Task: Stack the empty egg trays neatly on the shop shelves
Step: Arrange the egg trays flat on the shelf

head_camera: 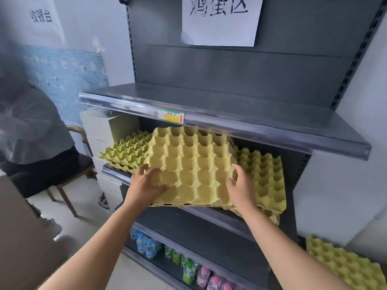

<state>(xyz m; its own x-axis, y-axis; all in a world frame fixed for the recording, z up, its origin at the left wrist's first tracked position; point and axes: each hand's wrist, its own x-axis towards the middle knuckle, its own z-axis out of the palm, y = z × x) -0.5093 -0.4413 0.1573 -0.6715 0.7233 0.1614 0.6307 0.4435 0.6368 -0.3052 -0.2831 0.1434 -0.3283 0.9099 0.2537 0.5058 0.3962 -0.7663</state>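
A yellow egg tray point(192, 164) is tilted over the middle shelf point(117, 176), its far edge under the upper shelf point(209, 114). My left hand point(146, 183) grips its near left corner and my right hand point(240, 185) grips its near right edge. Beneath it on the right lies a small stack of egg trays point(266, 178), and a greenish stack of trays point(127, 149) sits at the shelf's left. More trays point(343, 266) lie low at the right, off the shelving.
A paper sign point(219, 17) hangs on the grey back panel. Bottles point(188, 266) fill the bottom shelf. A seated person point(31, 132) on a chair is at the left, beside a white cabinet point(98, 130).
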